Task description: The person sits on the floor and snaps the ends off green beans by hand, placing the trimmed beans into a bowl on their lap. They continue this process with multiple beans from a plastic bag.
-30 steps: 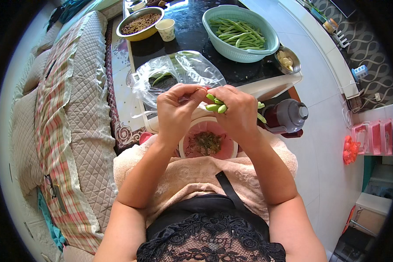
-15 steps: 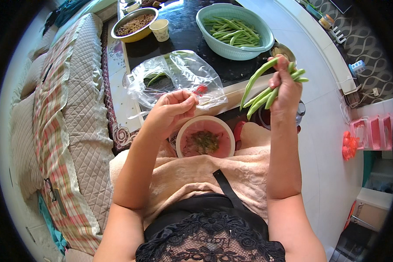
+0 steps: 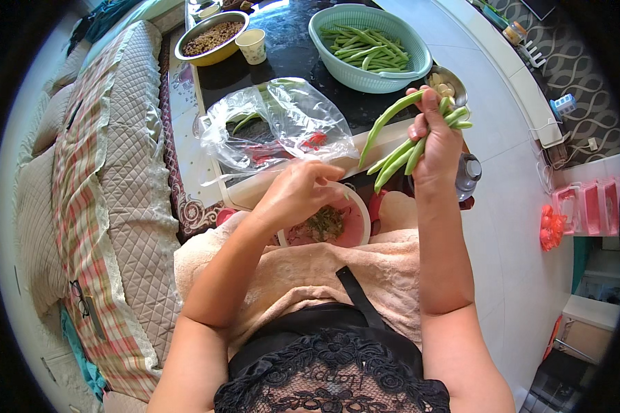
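Several green beans [image 3: 390, 129] are gripped in my right hand [image 3: 439, 141], fanned out to both sides, one longer bean held out by the thumb and fingers. My left hand [image 3: 300, 193] hovers over the near part of a pink bowl with a white rim [image 3: 367, 219], its fingers loosely stretched and apart. Green trimmings [image 3: 326, 224] lie at the bottom of that bowl, partly hidden by this hand. Just beyond it a clear plastic bag [image 3: 303, 117] with red print rests on the table, a few green beans inside.
A pale blue basket [image 3: 368, 81] of green beans stands on the dark table [image 3: 282, 72]. Near it are a steel bowl [image 3: 455, 84] with pale pieces, a paper cup [image 3: 253, 48] and a metal bowl of brown bits [image 3: 215, 38]. A quilted sofa [image 3: 134, 172] runs along the left.
My left hand has gone from a pinch beside the bag down over the pink bowl, its fingers now apart. My right hand, with the beans, has shifted slightly left.
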A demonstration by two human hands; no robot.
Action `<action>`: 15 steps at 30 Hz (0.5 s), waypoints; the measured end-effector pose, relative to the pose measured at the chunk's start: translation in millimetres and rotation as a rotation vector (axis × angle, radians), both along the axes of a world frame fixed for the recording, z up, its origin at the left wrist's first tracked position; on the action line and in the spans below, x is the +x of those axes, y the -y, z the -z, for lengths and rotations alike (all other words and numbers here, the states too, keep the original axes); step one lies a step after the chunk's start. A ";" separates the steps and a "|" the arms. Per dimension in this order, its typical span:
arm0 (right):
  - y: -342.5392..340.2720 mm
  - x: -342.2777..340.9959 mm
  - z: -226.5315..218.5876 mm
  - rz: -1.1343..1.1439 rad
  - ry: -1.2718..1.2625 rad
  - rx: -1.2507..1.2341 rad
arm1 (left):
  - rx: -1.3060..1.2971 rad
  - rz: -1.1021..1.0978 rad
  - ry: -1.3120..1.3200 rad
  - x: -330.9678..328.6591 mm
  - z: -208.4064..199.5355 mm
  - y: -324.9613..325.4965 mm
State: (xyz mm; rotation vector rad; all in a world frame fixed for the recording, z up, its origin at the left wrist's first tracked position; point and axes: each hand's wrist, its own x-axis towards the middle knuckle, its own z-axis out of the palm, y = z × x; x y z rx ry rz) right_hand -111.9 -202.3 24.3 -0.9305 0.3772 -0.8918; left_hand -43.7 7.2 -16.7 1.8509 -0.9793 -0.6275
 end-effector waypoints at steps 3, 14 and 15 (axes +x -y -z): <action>-16.3 3.7 -0.1 -0.036 -0.027 -0.011 | -0.135 -0.078 -0.294 1.4 -3.7 5.7; -29.3 0.5 -11.4 0.151 -0.326 -1.249 | -0.091 -0.281 0.653 16.1 -21.7 -7.3; -38.5 -0.4 -12.8 0.024 -0.349 -1.370 | -0.086 -0.274 0.768 16.8 -23.5 -8.3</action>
